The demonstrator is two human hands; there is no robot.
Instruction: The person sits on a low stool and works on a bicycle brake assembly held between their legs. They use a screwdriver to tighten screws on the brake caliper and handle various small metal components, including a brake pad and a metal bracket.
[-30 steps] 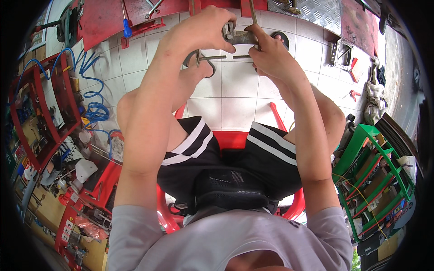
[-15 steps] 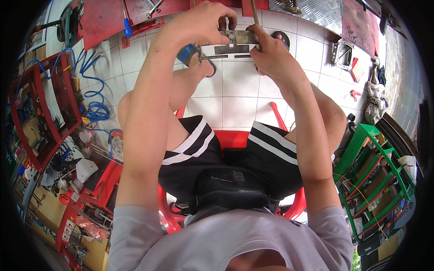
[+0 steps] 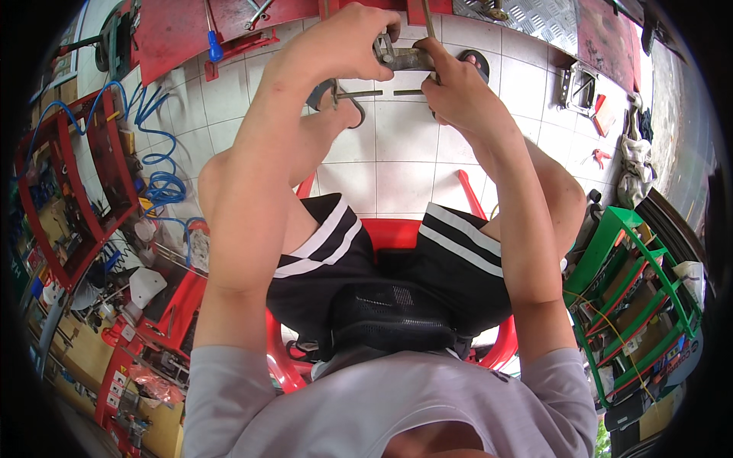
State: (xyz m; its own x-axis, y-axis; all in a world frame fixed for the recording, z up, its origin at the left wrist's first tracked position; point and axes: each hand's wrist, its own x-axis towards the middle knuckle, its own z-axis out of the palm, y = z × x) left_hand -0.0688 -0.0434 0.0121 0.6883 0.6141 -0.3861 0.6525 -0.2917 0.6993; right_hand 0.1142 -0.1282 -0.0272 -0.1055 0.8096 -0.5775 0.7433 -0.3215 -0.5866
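Observation:
My left hand (image 3: 347, 46) reaches in at the top of the view, its fingers closed around the left end of a worn metal bracket (image 3: 410, 59). My right hand (image 3: 460, 82) grips the right end of the same bracket, thumb and fingers wrapped over it. A small clamp-like metal fitting (image 3: 388, 55) shows beside my left fingertips. Thin metal rods (image 3: 359, 94) show just below the bracket, and I cannot tell how they join it. Part of the bracket is hidden behind my fingers.
A red workbench (image 3: 175, 38) runs along the far side, with a blue-handled screwdriver (image 3: 214, 49) near its edge. Coiled blue hose (image 3: 164, 183) and a red rack (image 3: 46, 198) are on the left. A green rack (image 3: 611, 282), a metal frame (image 3: 578, 88) and red-handled pliers (image 3: 600, 158) lie right.
The bracket has tilted, so its flat face shows less and a dark strip below it is out of sight. My left hand's fingers have shifted around its left end.

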